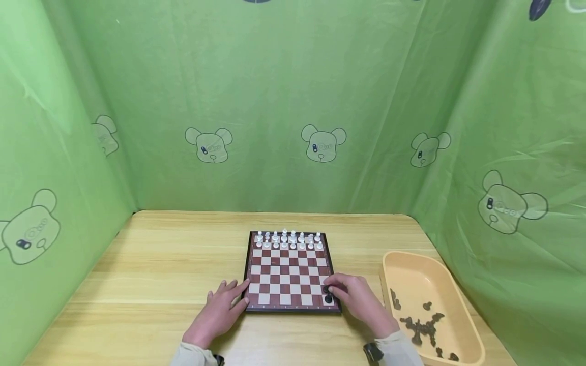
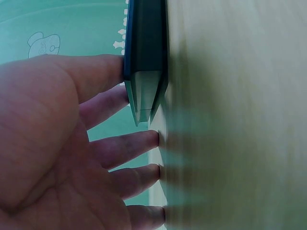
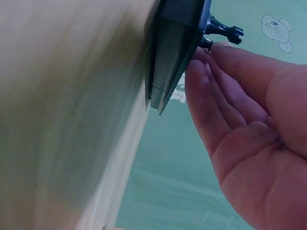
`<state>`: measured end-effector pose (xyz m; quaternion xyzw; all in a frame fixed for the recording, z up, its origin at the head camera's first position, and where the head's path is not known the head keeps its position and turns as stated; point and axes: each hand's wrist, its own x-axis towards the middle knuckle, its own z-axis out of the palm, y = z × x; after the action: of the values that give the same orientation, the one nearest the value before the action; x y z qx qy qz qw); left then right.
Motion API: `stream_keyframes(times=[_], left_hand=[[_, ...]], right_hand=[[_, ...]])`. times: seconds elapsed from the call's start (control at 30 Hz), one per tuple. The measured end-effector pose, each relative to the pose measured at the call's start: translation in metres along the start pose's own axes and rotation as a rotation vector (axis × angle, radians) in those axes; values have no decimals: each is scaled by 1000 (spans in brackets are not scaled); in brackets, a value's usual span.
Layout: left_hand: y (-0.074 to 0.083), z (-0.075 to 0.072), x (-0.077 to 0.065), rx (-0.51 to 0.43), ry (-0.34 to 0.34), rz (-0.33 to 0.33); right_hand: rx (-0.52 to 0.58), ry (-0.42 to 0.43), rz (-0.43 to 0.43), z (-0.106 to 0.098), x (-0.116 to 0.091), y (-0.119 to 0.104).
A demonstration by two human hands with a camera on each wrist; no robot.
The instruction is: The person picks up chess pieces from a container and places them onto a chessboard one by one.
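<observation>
A chessboard [image 1: 290, 274] lies on the table, with white chess pieces [image 1: 293, 237] in two rows along its far side. At the near right corner stands a black rook [image 1: 328, 299], its notched top showing in the right wrist view. Just beyond the rook, my right hand [image 1: 359, 301] pinches a small black chess piece [image 1: 326, 289] between thumb and fingertips, low over the board. Fingers mostly hide that piece. My left hand [image 1: 218, 311] rests at the board's near left edge, fingers spread, with thumb and index finger touching the frame and the other fingertips on the wood.
An orange-yellow tray [image 1: 462, 310] holding several dark chess pieces [image 1: 423, 328] stands on the table to the right. Green curtains [image 1: 284, 101] with bear prints enclose the table [image 1: 174, 254] at the back and both sides.
</observation>
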<state>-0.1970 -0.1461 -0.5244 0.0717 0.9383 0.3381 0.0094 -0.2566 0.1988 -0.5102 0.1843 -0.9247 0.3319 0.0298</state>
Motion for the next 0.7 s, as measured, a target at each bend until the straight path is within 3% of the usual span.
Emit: stream_keyframes(times=[0.3,0.43,0.53,0.7], left_hand=[[0,0,0,-8,-1,1],[-1,1,1,-12,0,-2],[-1,1,1,-15,2,-3],[-1,1,0,-13,-1,-1]], right_hand=[[-7,-25,-42,-3,-2,0],[33,-25,-1,-10,-3,0],[74,9,26,-21,-4,0],[51,115,-13,-48,-8,6]])
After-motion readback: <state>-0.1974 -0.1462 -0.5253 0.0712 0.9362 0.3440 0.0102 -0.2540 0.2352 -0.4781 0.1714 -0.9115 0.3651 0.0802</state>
